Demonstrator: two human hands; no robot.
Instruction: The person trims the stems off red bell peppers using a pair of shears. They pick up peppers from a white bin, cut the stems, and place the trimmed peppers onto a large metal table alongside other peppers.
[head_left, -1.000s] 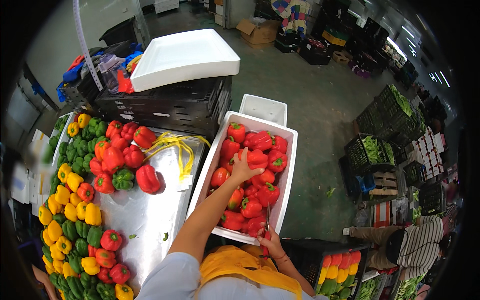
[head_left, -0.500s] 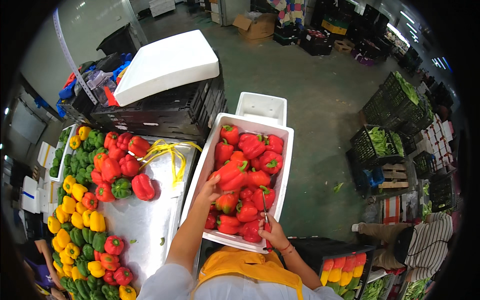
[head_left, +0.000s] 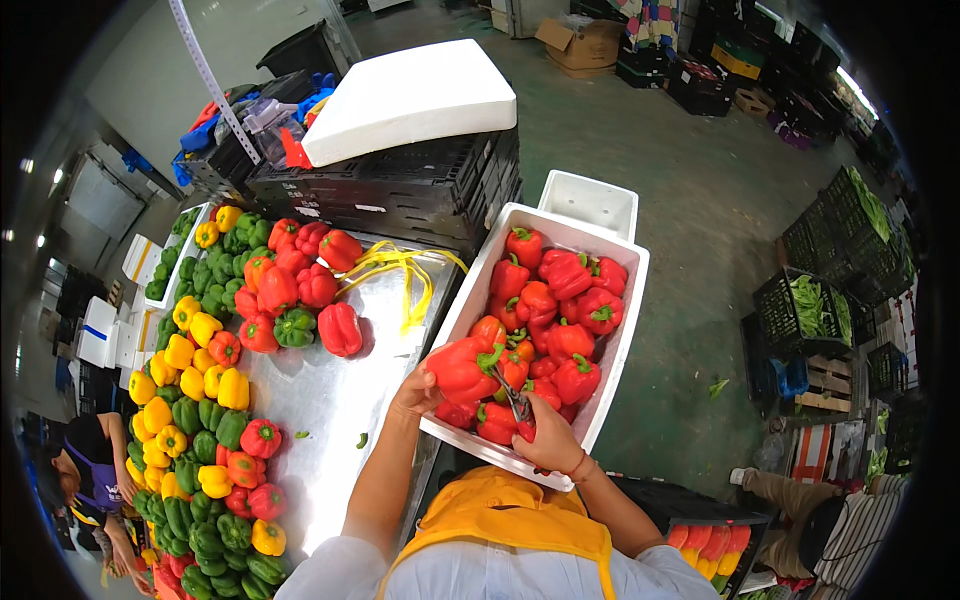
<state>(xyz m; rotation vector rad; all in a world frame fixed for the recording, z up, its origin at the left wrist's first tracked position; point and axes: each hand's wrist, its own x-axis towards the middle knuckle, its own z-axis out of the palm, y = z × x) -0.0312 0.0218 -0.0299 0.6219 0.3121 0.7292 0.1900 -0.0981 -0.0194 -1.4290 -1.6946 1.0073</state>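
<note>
Trimming the stem looks like the step in hand: the left hand (head_left: 414,390) has its fingers wrapped round a large, glossy red bell pepper (head_left: 460,372), above the near left corner of a white foam box (head_left: 481,300) beside the worktop's right edge. The right hand (head_left: 553,438) grips red-handled metal snips (head_left: 525,428), blades at the green stem (head_left: 490,360), which is still on (whether they have bitten in, I cannot tell). Other red peppers (head_left: 565,272) fill the box, several stemmed, so much seems left. Mixed red, yellow and green peppers (head_left: 233,388) crowd the silvery metal worktop's (head_left: 330,430) left edge; which are finished is unclear.
</note>
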